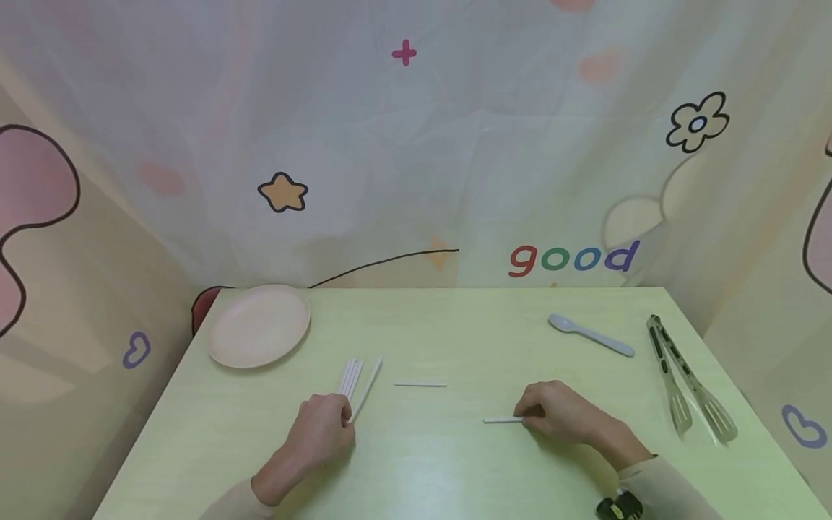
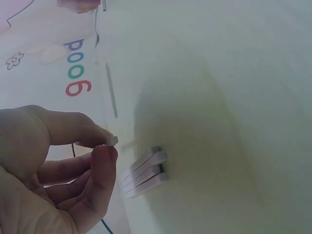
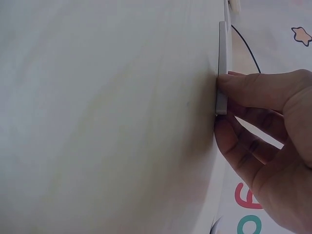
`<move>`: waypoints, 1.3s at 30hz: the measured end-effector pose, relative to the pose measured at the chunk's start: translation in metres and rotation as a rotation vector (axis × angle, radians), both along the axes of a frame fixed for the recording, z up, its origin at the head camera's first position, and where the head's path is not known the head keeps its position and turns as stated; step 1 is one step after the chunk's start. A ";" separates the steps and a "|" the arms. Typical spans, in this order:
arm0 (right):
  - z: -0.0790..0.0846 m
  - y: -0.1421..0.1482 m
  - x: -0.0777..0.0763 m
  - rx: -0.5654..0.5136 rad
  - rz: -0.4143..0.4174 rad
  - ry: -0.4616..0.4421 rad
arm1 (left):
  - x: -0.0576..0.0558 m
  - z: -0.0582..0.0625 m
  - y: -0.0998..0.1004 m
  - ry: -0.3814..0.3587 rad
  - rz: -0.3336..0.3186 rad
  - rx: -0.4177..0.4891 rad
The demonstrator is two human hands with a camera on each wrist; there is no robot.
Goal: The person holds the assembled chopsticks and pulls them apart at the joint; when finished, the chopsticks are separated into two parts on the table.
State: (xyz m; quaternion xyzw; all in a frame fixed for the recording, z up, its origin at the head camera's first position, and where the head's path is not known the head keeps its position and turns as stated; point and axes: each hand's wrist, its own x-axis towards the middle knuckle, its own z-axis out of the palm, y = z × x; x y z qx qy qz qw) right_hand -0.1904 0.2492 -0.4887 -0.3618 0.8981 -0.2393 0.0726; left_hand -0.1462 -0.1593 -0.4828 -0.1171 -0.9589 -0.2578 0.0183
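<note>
My left hand (image 1: 321, 427) pinches a thin white stick (image 1: 370, 383) between thumb and forefinger, and it slants up and away from the fingers. In the left wrist view only the squared end (image 2: 113, 141) of that stick shows at the fingertips. Several like sticks (image 2: 146, 171) lie side by side on the table, just beyond this hand. My right hand (image 1: 560, 413) pinches the right end of another white stick (image 1: 502, 420), which lies level along the tabletop, as the right wrist view also shows. Between the hands, farther back, a single white stick (image 1: 420, 385) lies crosswise.
A round pale pink plate (image 1: 260, 326) is at the table's back left corner. Toward the back right lies a grey-blue spoon (image 1: 594, 337), with metal tongs (image 1: 690, 383) near the right edge. Printed curtains (image 1: 416, 159) stand around the pale green table (image 1: 429, 469).
</note>
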 end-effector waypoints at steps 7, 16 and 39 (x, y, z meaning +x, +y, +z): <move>0.000 0.001 0.000 -0.012 0.005 0.003 | -0.005 0.004 0.002 0.038 -0.013 -0.006; -0.001 0.000 0.000 -0.018 0.009 -0.010 | -0.010 0.010 0.004 0.056 0.012 0.032; 0.003 0.000 -0.003 0.009 0.010 -0.050 | -0.031 0.040 0.016 0.214 -0.058 0.064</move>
